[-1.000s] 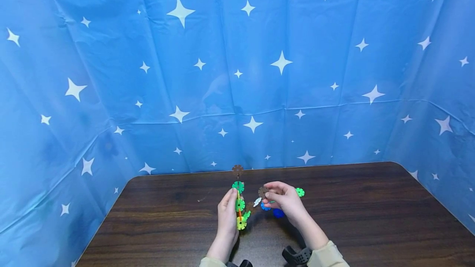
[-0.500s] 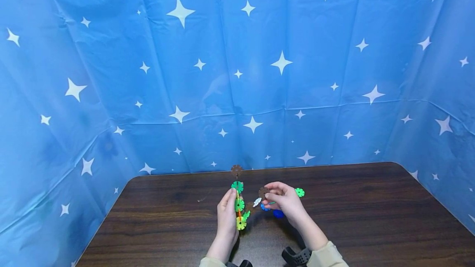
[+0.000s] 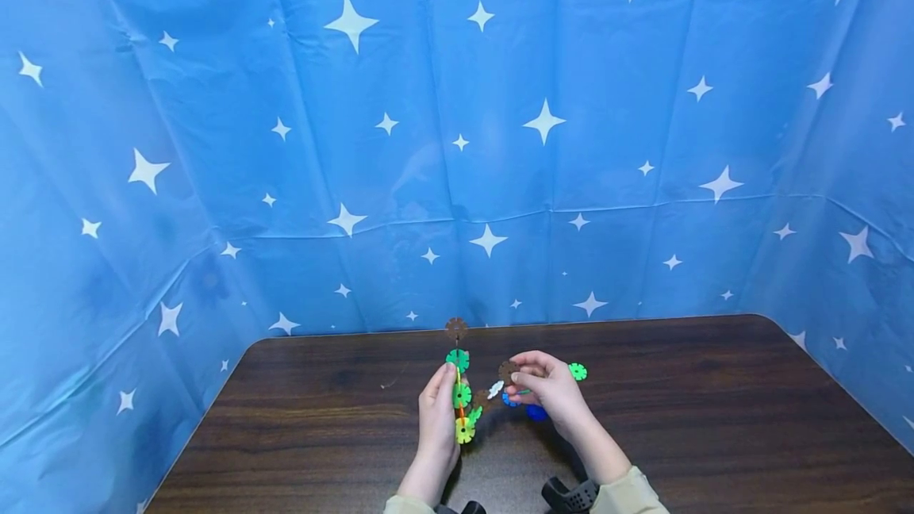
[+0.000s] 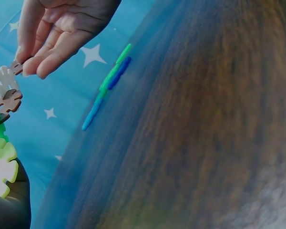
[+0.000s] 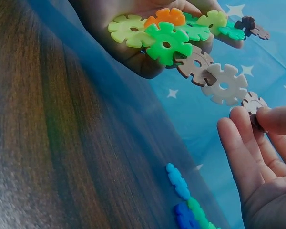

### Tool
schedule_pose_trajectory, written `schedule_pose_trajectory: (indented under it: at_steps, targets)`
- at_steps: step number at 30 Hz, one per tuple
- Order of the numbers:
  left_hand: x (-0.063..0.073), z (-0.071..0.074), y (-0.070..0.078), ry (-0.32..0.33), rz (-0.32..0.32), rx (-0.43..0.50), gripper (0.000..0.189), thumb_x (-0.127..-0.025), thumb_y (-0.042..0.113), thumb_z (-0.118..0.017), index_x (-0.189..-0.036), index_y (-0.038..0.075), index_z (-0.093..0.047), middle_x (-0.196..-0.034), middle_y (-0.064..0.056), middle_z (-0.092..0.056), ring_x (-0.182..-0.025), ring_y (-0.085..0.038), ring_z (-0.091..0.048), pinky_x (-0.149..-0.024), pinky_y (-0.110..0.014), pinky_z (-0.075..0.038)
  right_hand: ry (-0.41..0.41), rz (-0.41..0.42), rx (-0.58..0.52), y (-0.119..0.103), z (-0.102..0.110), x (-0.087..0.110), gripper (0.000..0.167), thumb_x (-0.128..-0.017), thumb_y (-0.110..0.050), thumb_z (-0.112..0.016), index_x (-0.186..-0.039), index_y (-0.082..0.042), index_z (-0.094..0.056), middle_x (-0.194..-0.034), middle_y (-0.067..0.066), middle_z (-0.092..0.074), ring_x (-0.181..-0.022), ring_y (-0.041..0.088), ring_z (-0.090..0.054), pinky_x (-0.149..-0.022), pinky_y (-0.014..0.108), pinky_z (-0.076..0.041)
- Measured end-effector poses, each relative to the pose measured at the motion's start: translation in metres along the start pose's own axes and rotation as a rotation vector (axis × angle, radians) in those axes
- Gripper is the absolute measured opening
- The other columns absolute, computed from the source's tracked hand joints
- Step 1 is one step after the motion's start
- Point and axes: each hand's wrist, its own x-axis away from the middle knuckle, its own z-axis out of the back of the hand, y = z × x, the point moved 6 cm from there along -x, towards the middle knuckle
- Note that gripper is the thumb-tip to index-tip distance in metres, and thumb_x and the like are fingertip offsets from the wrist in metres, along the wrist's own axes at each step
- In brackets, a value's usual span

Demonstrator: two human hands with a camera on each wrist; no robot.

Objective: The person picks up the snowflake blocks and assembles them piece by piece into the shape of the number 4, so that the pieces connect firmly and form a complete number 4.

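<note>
In the head view my left hand [image 3: 437, 415] holds a chain of slotted plastic snowflake discs, raised over the table. The right wrist view shows its discs: yellow [image 5: 125, 31], orange [image 5: 166, 18], several greens and dark brown ones at the far end. A side branch runs off through a bright green disc [image 5: 168, 44], a brown disc [image 5: 194, 67] and a white disc [image 5: 227, 85]. At that branch's tip, my right hand [image 3: 555, 393] pinches another brown disc [image 3: 508, 372] between thumb and fingers. It touches or joins the white disc; how deeply they interlock is unclear.
On the dark wooden table [image 3: 321, 419], beyond and beneath the right hand, lie a light blue disc [image 5: 178, 181], a dark blue disc [image 3: 536, 412] and green discs [image 3: 577, 371]. Some of these look linked. A blue star-patterned curtain [image 3: 400, 181] hangs behind the table.
</note>
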Motion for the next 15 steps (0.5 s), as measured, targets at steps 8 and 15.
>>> schedule_pose_trajectory:
  at_steps: [8, 15]
  targets:
    - [0.0007, -0.0011, 0.0012, -0.001, 0.01, 0.005, 0.026, -0.101, 0.031, -0.052, -0.09, 0.011, -0.064, -0.075, -0.001, -0.055, -0.056, -0.007, -0.046, -0.05, -0.021, -0.04, -0.005, 0.012, -0.012, -0.0035, -0.001, 0.0024, 0.031, -0.091, 0.001, -0.061, -0.12, 0.01, -0.054, -0.083, 0.009, -0.062, -0.078, 0.031, -0.069, -0.075, 0.046, -0.055]
    - [0.0012, -0.0008, 0.0003, 0.004, 0.01, 0.009, 0.026, -0.102, 0.03, -0.051, -0.092, 0.01, -0.065, -0.076, -0.001, -0.055, -0.058, -0.008, -0.047, -0.051, -0.021, -0.04, -0.002, 0.009, -0.004, -0.0001, -0.0003, 0.0012, 0.03, -0.092, 0.0, -0.061, -0.12, 0.01, -0.054, -0.084, 0.01, -0.063, -0.077, 0.029, -0.069, -0.076, 0.046, -0.055]
